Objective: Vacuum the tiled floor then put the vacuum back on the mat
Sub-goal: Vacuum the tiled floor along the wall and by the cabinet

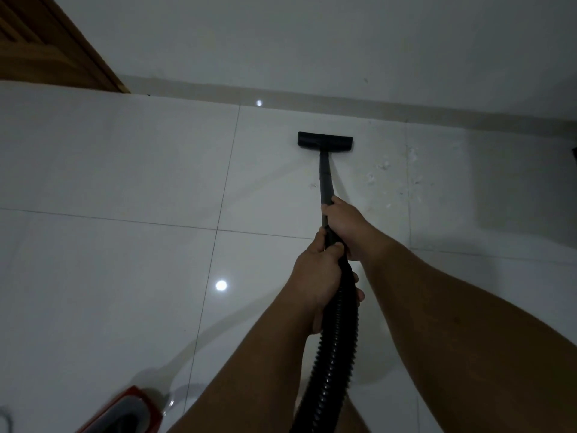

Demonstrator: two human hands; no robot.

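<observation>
A black vacuum wand (324, 175) runs from my hands down to a flat black floor nozzle (325, 141) resting on the glossy white tiled floor (118, 170) close to the wall. My right hand (346, 225) grips the wand higher up the tube. My left hand (315, 276) wraps the joint where the ribbed black hose (338, 345) begins. The hose drops down between my forearms. A red and grey vacuum body (131, 410) shows partly at the bottom left. No mat is in view.
Small white crumbs (382, 170) lie scattered on the tiles right of the nozzle. A beige skirting (406, 109) and pale wall run across the back. A wooden door (46, 45) stands at the top left. A dark object (574, 151) peeks in at the right edge.
</observation>
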